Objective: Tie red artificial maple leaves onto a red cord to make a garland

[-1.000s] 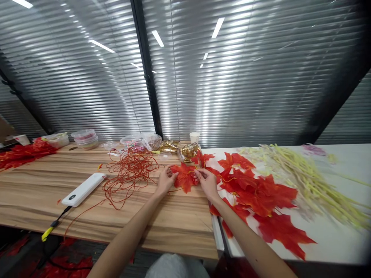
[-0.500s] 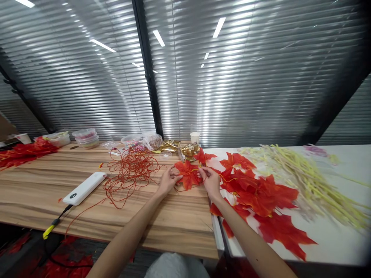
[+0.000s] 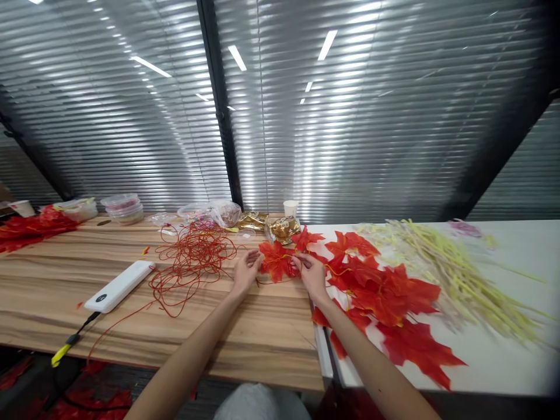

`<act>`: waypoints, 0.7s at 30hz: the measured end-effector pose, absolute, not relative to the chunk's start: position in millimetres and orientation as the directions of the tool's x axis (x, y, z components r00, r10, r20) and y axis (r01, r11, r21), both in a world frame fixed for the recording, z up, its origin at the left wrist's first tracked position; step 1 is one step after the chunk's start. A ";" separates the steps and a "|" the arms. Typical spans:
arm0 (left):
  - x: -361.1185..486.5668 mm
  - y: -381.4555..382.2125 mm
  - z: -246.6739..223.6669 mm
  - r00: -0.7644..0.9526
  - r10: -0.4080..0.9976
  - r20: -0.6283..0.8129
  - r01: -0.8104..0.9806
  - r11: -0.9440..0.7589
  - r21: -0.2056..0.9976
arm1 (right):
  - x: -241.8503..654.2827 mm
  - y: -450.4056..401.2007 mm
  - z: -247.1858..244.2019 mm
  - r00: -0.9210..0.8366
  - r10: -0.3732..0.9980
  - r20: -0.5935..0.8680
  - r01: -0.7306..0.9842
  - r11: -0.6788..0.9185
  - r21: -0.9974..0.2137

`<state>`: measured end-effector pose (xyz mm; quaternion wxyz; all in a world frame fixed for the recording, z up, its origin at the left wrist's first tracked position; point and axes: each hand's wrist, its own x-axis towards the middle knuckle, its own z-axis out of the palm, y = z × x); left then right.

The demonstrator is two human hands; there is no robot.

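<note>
A red artificial maple leaf [image 3: 276, 261] is between my two hands, over the wooden tabletop. My right hand [image 3: 312, 274] is closed at the leaf's right side, its fingertips pinching near the yellowish stem. My left hand [image 3: 245, 271] is at the left edge of the leaf with thumb and fingers pressed together; whatever is between them is too small to make out. A loose tangle of thin red cord [image 3: 195, 251] lies left of my left hand, and a strand passes under the leaf. More red maple leaves [image 3: 380, 289] lie overlapping to the right of my right hand.
A white power bank [image 3: 120, 286] with a cable lies at left. Gold packets [image 3: 283, 229], a paper cup [image 3: 290, 208] and plastic tubs [image 3: 125, 209] stand along the back. Yellow-green strands [image 3: 455, 280] cover part of the white table. A seam separates the two tables.
My left hand has shifted left from the leaf's face to its edge. My right hand stays pinched at the leaf's right side. The whole view has shifted slightly.
</note>
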<state>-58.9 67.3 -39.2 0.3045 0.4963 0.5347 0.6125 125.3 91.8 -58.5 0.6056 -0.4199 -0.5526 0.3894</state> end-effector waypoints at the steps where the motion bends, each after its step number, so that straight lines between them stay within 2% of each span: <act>1: -58.1 66.7 -38.0 -0.321 0.899 0.298 0.178 -0.251 0.951 | 125.2 92.1 -58.8 0.082 0.936 0.342 -0.010 0.344 -0.939; 4: -53.8 63.1 -34.9 -0.266 0.900 0.345 0.202 -0.298 0.933 | 124.7 91.5 -57.8 0.059 0.942 0.331 -0.035 0.333 -0.942; 7: -49.7 59.2 -34.2 -0.163 0.932 0.325 0.209 -0.289 0.934 | 124.3 90.4 -55.8 0.034 0.948 0.317 -0.062 0.319 -0.946; 10: -49.2 57.2 -35.1 -0.100 0.944 0.314 0.341 -0.264 0.902 | 124.6 90.9 -55.5 0.044 0.948 0.314 -0.055 0.316 -0.947; 13: -51.4 57.7 -36.4 -0.112 0.927 0.358 0.448 -0.274 0.851 | 125.7 92.8 -56.7 0.086 0.946 0.312 -0.033 0.316 -0.948; 18: -54.8 60.9 -37.4 -0.145 0.923 0.357 0.391 -0.278 0.877 | 126.2 93.3 -58.3 0.097 0.942 0.321 0.007 0.322 -0.947; 21: -55.3 61.1 -36.0 -0.177 0.922 0.344 0.418 -0.245 0.875 | 126.0 91.2 -56.9 0.084 0.939 0.333 0.028 0.332 -0.943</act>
